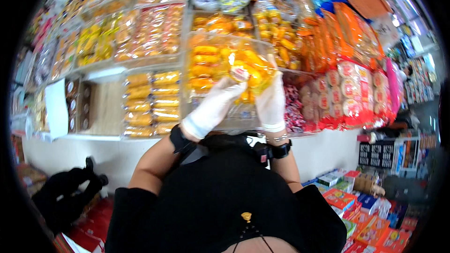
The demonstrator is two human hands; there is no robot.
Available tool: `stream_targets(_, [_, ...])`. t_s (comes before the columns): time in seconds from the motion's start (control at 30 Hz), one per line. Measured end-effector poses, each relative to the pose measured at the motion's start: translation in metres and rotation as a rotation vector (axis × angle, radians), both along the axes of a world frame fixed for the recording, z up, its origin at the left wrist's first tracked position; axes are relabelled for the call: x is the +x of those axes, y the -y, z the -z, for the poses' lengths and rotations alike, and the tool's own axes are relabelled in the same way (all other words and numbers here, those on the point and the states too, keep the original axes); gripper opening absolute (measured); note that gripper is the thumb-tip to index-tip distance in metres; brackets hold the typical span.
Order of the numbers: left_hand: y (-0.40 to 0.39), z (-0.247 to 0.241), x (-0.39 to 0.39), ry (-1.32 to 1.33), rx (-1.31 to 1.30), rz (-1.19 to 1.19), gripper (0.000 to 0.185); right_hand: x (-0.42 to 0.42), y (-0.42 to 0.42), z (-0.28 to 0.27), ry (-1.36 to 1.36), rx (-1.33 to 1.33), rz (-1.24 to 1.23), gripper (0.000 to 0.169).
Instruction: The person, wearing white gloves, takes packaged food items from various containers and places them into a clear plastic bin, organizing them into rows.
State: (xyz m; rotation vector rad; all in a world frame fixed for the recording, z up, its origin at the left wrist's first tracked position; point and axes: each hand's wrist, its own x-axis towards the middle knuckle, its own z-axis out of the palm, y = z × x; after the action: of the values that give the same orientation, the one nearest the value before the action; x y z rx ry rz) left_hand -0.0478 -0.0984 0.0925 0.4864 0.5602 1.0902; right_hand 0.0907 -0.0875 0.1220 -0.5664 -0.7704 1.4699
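Note:
Both my hands wear white gloves and hold a clear plastic bag of yellow-orange packaged food (pixel 255 65) above a clear bin (pixel 228 121). My left hand (pixel 225 95) grips the bag's lower left edge beside a round label that bears writing. My right hand (pixel 270 93) holds its right side, the fingertips partly hidden by the wrap. In the bin below, more yellow wrapped pieces (pixel 203 70) lie in a column to the left of the bag. Two columns of wrapped yellow rolls (pixel 152 102) lie in the compartment to the left.
A wood-bottomed compartment (pixel 107 109) and a light blue sheet (pixel 57 109) lie further left. Red-wrapped round cakes (pixel 351 91) and orange bags (pixel 327 42) stand right. Stacked colourful boxes (pixel 365 214) are at lower right. A person in black (pixel 65 193) is low at left.

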Motion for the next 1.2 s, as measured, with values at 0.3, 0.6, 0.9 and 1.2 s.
stream_targets(0.3, [-0.004,-0.019,-0.036,-0.732,0.233,0.195,0.028,-0.004,-0.003,-0.003,0.548,0.022,0.051,0.053])
stream_targets(0.6, [0.002,-0.022,-0.085,-1.402,1.109,0.141,0.103,0.005,0.012,0.036,0.664,0.056,-0.51,0.069])
stream_targets(0.9, [0.012,0.01,-0.082,-1.768,1.213,0.332,0.077,-0.004,0.014,0.063,1.392,0.587,-0.397,0.065])
stream_targets(1.2, [0.008,0.013,-0.095,-1.782,1.249,0.426,0.067,-0.018,-0.008,0.077,1.434,0.351,-0.709,0.066])
